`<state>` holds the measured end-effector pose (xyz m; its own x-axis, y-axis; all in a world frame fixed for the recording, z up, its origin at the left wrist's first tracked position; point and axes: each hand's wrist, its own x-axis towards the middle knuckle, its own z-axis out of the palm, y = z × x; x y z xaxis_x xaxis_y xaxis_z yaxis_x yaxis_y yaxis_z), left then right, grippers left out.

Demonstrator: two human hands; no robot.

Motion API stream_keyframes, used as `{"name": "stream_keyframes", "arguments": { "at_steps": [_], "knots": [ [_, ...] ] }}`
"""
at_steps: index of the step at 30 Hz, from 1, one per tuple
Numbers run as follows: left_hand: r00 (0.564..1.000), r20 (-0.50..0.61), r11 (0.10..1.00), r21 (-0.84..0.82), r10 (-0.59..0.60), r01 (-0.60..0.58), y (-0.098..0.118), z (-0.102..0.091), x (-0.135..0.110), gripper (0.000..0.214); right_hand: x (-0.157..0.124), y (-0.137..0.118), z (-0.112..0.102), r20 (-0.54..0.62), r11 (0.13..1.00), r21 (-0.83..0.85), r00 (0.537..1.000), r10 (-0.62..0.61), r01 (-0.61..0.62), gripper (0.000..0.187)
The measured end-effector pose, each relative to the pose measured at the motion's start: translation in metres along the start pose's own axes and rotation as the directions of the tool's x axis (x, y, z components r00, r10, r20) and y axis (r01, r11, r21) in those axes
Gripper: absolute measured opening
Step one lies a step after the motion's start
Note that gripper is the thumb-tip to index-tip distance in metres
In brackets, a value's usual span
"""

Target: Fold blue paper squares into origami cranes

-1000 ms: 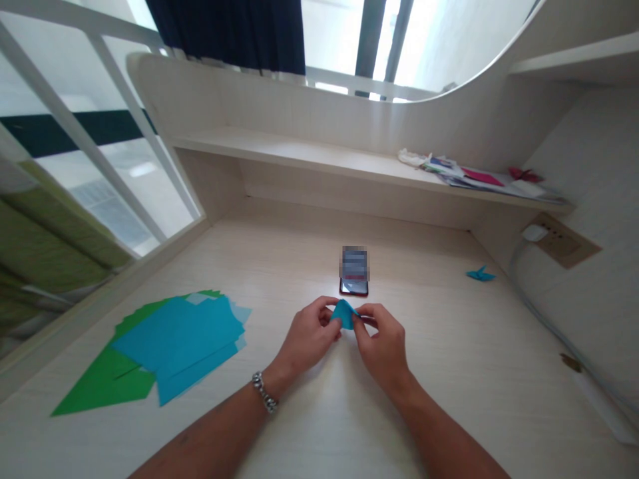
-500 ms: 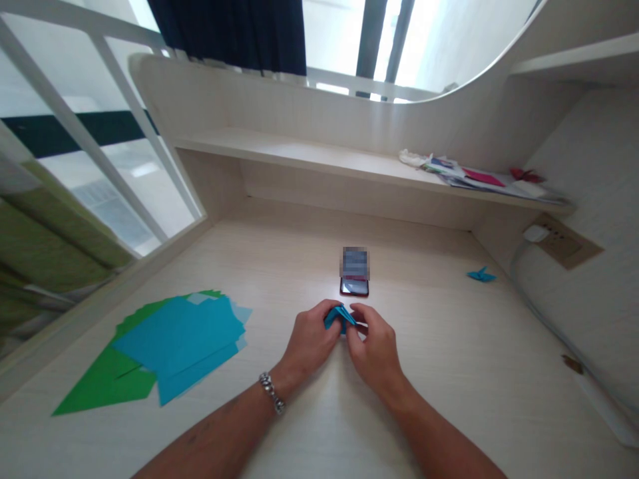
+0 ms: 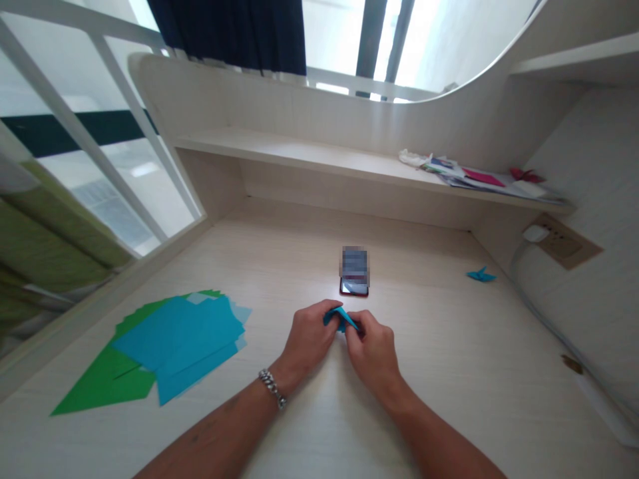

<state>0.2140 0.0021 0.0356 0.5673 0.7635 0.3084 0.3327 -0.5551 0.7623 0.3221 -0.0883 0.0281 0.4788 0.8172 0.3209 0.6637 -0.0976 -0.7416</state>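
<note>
A small folded piece of blue paper (image 3: 340, 317) sits pinched between both my hands just above the pale wooden desk (image 3: 449, 372). My left hand (image 3: 309, 336), with a metal bracelet on its wrist, grips its left side with closed fingers. My right hand (image 3: 373, 349) pinches its right side, thumb and fingers pressed together. Most of the paper is hidden by my fingers. A phone (image 3: 354, 271) lies on the desk just beyond my hands.
A loose stack of blue and green paper sheets (image 3: 164, 342) lies at the left. A small blue folded figure (image 3: 481, 274) rests at the far right. The shelf (image 3: 319, 156) behind holds papers (image 3: 479, 178). A cable runs from a wall socket (image 3: 536, 233) down the right side.
My hands have drawn closer together and lowered slightly toward the desk. The blue paper, a wider flap a second ago, is now folded narrower between my fingers.
</note>
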Motion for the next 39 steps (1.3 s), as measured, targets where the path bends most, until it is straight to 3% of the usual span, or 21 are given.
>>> {"name": "stream_keyframes", "arguments": {
  "at_steps": [6,12,25,28,31,34,36,39],
  "knots": [
    [0.999,-0.041,1.000,0.009,-0.027,0.028,0.003,0.000,0.000,0.023,0.000,-0.001,0.001,-0.013,0.999,-0.045,1.000,0.007,-0.008,0.022],
    [0.990,-0.133,0.999,-0.030,-0.042,0.038,0.004,0.000,0.000,0.026,0.000,-0.003,0.001,-0.041,0.998,0.042,0.998,0.055,-0.054,0.018],
    [0.985,-0.171,0.998,-0.045,0.024,-0.032,0.001,0.002,-0.001,0.039,-0.001,-0.003,0.003,-0.037,0.973,0.201,0.992,0.121,-0.111,0.013],
    [0.984,-0.178,0.981,-0.196,-0.024,-0.012,0.003,0.004,-0.001,0.041,0.004,-0.002,0.003,-0.002,0.897,0.396,0.976,0.216,-0.198,0.010],
    [0.993,-0.099,0.915,-0.403,-0.072,0.026,0.003,0.008,0.000,0.041,0.008,0.002,0.005,0.081,0.749,0.594,0.948,0.307,-0.293,0.012],
    [0.995,-0.035,0.880,-0.470,-0.093,0.066,0.000,0.010,0.000,0.037,0.009,0.005,0.010,0.205,0.655,0.653,0.921,0.331,-0.380,0.018],
    [0.994,-0.055,0.909,-0.412,-0.094,0.063,-0.001,0.009,0.000,0.039,0.008,0.005,0.011,0.259,0.679,0.611,0.913,0.314,-0.407,0.017],
    [0.994,-0.088,0.961,-0.273,-0.068,0.042,-0.003,0.006,-0.001,0.044,0.007,0.001,0.006,0.163,0.828,0.468,0.951,0.262,-0.308,0.014]
  ]
}}
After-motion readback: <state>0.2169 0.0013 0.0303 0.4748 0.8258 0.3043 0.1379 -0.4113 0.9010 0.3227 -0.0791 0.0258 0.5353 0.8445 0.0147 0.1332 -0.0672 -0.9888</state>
